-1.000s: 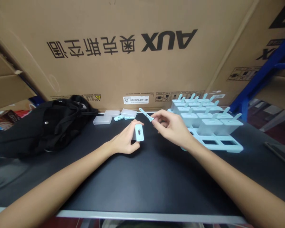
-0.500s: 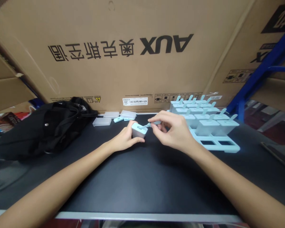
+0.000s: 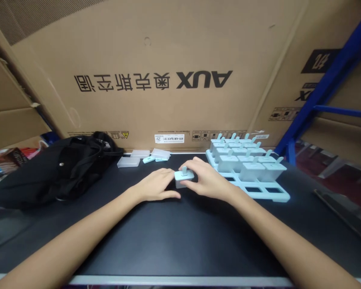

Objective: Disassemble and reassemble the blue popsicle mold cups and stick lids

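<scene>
Between my hands is a popsicle mold (image 3: 180, 183), a small clear cup with a light blue lid and a stick standing up from it. My right hand (image 3: 203, 176) grips it from the right, thumb in front and fingers behind. My left hand (image 3: 158, 185) is beside its left side with thumb and fingers apart; a fingertip comes close to the lid, and whether it touches I cannot tell. To the right, a light blue rack (image 3: 249, 185) carries several similar molds (image 3: 252, 170) with sticks up. Openings show in its front rows.
Loose clear mold cups (image 3: 128, 161) and light blue lids (image 3: 149, 159) lie at the back left. A black bag (image 3: 57, 168) covers the table's left side. A large cardboard box (image 3: 156, 48) stands behind the black table (image 3: 174, 237). A blue metal frame (image 3: 327, 86) rises on the right.
The stick, held at the lid by my right hand before, now stands upright in it. My right hand has taken the mold and my left hand has let go. The view has tilted upward.
</scene>
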Demonstrator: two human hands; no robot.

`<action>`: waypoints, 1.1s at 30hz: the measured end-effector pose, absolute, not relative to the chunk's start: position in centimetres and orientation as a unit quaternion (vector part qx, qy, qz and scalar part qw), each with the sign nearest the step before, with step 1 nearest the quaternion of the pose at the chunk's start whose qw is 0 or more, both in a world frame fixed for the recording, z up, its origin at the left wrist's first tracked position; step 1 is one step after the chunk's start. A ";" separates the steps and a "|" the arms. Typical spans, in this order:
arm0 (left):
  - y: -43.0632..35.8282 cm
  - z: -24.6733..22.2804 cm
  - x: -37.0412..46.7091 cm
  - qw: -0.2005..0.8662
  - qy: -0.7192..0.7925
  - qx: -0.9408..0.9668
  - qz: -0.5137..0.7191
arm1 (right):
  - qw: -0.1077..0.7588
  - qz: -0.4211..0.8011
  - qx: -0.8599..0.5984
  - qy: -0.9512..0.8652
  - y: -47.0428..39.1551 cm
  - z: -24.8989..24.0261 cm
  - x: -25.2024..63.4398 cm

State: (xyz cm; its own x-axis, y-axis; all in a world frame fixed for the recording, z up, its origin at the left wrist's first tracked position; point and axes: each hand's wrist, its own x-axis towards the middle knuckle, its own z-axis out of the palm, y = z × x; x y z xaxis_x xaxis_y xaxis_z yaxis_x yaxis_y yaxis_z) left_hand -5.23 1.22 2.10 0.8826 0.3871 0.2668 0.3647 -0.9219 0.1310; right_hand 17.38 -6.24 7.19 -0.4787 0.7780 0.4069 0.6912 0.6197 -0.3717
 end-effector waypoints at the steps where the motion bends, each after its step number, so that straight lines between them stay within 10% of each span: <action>1: 1.8 2.4 -5.8 0.016 0.185 0.972 0.144 | 0.256 0.078 -0.435 -0.860 -6.3 7.8 18.0; 8: 8.0 4.1 -14.2 -0.218 0.512 0.816 0.158 | 0.174 0.000 -0.495 -0.851 -8.5 13.2 25.1; 24: 8.8 2.5 -14.1 0.097 0.503 0.834 0.208 | 0.026 -0.031 -0.627 -0.778 -8.5 14.3 28.4; 33: 9.5 0.9 -12.0 0.042 0.494 0.836 0.235 | -0.003 -0.024 -0.660 -0.751 -8.3 14.0 27.6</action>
